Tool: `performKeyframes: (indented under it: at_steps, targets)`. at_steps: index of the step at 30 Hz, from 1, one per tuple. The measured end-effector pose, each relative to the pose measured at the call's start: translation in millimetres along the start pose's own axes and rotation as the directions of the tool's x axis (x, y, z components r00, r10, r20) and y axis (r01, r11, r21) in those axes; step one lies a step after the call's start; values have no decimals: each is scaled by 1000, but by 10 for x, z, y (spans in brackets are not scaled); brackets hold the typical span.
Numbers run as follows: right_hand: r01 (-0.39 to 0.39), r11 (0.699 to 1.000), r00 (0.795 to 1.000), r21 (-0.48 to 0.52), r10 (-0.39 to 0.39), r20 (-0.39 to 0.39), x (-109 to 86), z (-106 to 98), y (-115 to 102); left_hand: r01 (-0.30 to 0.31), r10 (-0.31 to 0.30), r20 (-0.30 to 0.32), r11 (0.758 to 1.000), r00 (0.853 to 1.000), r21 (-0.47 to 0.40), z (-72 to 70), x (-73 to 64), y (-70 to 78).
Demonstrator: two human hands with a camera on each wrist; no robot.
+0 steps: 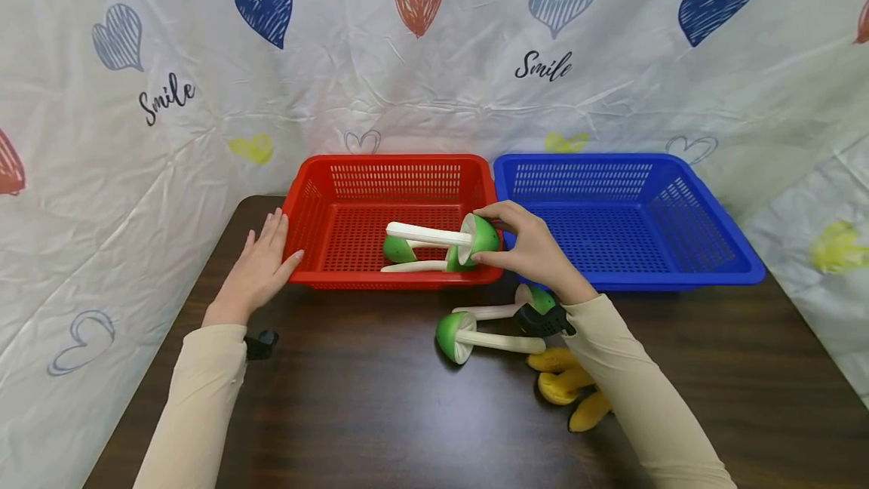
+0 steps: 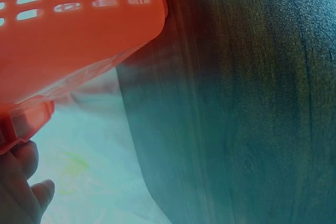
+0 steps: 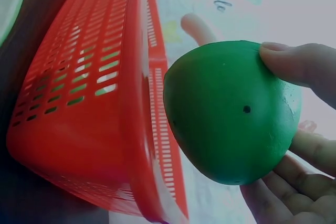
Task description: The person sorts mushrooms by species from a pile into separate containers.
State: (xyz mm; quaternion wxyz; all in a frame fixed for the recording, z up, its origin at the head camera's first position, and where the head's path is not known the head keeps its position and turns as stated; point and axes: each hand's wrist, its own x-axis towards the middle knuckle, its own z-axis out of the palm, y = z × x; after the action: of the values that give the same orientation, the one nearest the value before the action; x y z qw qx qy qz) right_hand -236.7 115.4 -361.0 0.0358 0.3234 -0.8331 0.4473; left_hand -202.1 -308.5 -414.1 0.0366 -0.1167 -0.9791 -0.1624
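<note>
Mushroom [image 1: 448, 238], pinched in our right hand [image 1: 526, 240] over the red basket [image 1: 353, 278], could fall outside if its cap [image 3: 231, 108] slips; our left hand [image 1: 254, 274] lies straight-fingered at that basket's left.

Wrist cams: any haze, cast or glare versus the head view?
Left wrist: hazy, teal cast on the table and backdrop, red basket looking orange; right wrist: backdrop washed out pale at upper right, green mushroom cap darker along its left edge; head: clearer, natural colour, soft glare patch on the table's near part.
</note>
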Motion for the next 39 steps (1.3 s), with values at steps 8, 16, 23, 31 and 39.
performKeyframes:
  at_steps: [8,16,23,31,39]
  targets:
    - [-63,998,998,-28,63,11,71,53,108,-1,1,2,1000,1000,2,-17,1,15]
    - [-70,993,996,-93,74,43,101,123,190,2,-2,23,1000,1000,0,8,-22,28]
    - [-90,986,992,-138,101,75,206,132,175,-7,7,2,1000,1000,6,-9,-19,14]
    - [-86,983,996,-161,87,3,172,134,197,11,-11,15,1000,1000,-3,-10,-30,19]
    - [-66,977,992,-202,42,-120,176,173,176,7,-7,-1,1000,1000,1,-2,-29,30]
